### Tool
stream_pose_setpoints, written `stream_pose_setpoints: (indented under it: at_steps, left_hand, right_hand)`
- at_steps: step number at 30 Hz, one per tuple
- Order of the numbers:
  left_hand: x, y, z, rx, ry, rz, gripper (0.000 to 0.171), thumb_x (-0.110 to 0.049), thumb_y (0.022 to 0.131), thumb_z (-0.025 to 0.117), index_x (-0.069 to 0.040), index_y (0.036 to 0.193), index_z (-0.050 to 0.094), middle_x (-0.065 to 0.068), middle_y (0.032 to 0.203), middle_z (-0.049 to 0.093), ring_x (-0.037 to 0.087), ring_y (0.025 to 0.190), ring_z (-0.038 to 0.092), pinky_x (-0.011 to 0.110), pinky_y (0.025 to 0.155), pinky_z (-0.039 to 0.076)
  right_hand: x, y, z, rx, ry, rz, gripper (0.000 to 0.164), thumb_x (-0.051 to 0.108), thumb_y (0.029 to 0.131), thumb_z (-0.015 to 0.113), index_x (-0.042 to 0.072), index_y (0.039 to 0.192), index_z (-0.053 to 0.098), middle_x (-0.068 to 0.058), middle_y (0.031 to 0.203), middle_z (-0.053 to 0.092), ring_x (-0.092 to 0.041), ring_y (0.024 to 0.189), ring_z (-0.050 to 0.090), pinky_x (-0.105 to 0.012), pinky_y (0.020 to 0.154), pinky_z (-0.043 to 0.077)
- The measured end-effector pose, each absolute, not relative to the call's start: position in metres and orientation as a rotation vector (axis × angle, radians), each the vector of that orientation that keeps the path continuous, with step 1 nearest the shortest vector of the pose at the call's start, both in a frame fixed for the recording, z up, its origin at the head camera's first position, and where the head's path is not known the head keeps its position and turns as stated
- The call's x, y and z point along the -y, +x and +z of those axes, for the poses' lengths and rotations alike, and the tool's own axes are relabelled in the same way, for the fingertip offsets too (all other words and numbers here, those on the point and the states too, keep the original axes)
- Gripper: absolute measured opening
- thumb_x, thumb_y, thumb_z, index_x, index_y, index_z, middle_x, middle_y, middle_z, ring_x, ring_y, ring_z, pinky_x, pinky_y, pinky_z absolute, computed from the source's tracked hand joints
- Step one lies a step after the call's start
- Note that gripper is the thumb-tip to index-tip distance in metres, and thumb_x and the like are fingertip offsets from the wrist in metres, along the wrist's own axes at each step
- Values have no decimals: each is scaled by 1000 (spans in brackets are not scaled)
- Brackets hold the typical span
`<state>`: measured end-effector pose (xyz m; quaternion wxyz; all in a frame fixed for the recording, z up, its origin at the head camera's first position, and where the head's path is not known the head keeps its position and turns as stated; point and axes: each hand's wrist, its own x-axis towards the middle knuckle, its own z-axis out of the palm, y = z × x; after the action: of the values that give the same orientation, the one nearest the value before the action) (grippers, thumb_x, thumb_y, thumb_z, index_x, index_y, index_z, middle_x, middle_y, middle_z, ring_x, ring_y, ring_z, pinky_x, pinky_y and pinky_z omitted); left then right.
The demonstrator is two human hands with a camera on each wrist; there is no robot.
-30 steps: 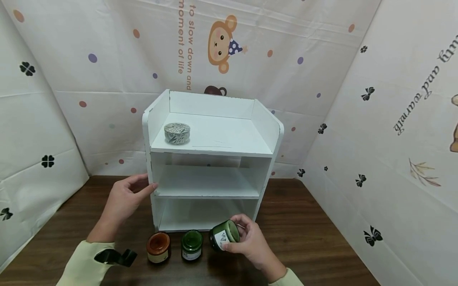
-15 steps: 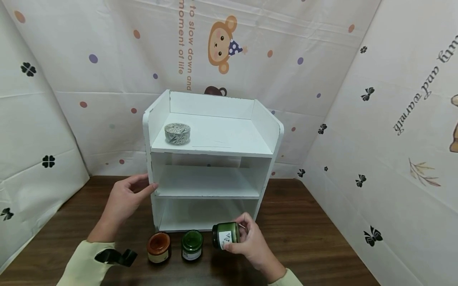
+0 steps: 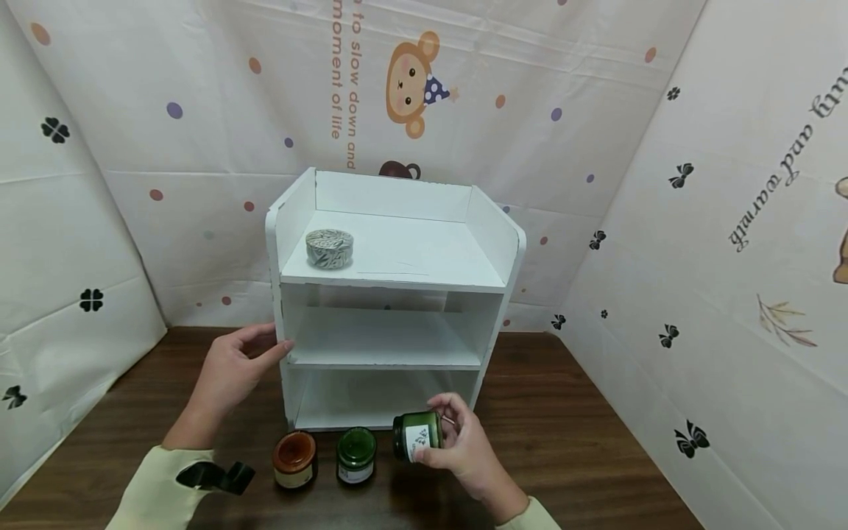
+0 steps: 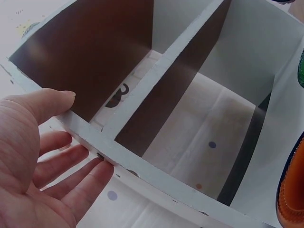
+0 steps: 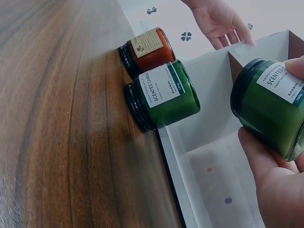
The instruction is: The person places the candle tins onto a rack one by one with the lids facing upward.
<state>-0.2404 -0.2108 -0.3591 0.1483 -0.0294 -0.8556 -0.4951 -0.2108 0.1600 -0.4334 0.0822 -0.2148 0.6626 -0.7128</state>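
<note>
My right hand (image 3: 464, 445) holds a green scented-candle jar (image 3: 416, 434) over the table, before the shelf's lower right. The jar lies on its side, black lid pointing left, white label facing me. In the right wrist view, thumb and fingers grip this candle jar (image 5: 270, 104) from both sides. My left hand (image 3: 228, 368) pinches the left side panel of a white shelf unit (image 3: 397, 284), thumb at the front edge, fingertips on the outer face. Between the hands, an amber candle jar (image 3: 294, 460) and another green candle jar (image 3: 355, 455) stand upside down on their black lids.
A round tin (image 3: 329, 249) with a grey leafy pattern sits at the left of the top shelf. Dark wooden table (image 3: 563, 427) extends either side of the unit. Printed white cloth (image 3: 218, 147) hangs behind and along both sides. A black strap (image 3: 213, 477) circles my left sleeve.
The jar in my right hand has turned from a slanted pose to lying nearly level, its label swinging more toward me. My left hand keeps its place on the shelf panel.
</note>
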Motion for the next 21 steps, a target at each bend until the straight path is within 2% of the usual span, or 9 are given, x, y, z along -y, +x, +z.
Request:
stream_pose_setpoints:
  at_steps: [3, 8, 14, 21]
  left_hand:
    - [211, -241, -360, 2459, -87, -1417, 61, -47, 95, 71, -6, 139, 63, 20, 132, 68, 33, 117, 65, 13, 76, 52]
    - [211, -241, -361, 2458, -88, -1419, 61, -47, 95, 71, -7, 139, 63, 20, 132, 68, 33, 117, 66, 13, 76, 53]
    - [211, -241, -361, 2462, -82, -1425, 63, -50, 94, 71, -7, 140, 62, 19, 133, 68, 33, 118, 65, 13, 76, 52]
    - [211, -240, -360, 2461, -77, -1428, 62, -49, 95, 71, -7, 140, 62, 20, 133, 68, 34, 119, 65, 13, 76, 52]
  right_hand:
    - [-160, -211, -432, -1966, -647, -2117, 66, -5, 76, 79, -10, 132, 45, -8, 118, 61, -15, 104, 65, -27, 81, 59]
    - [-160, -210, -431, -1954, -629, -2109, 64, -6, 76, 79, -17, 131, 47, -7, 117, 63, -14, 101, 68, -30, 78, 61]
    - [-161, -211, -429, -2017, -622, -2093, 59, -3, 76, 81, -13, 128, 54, -6, 116, 66, -14, 99, 69, -30, 80, 61]
    - [-162, -211, -427, -2017, -690, -2104, 57, 0, 79, 81, -12, 128, 54, -5, 116, 67, -12, 99, 67, -27, 83, 60]
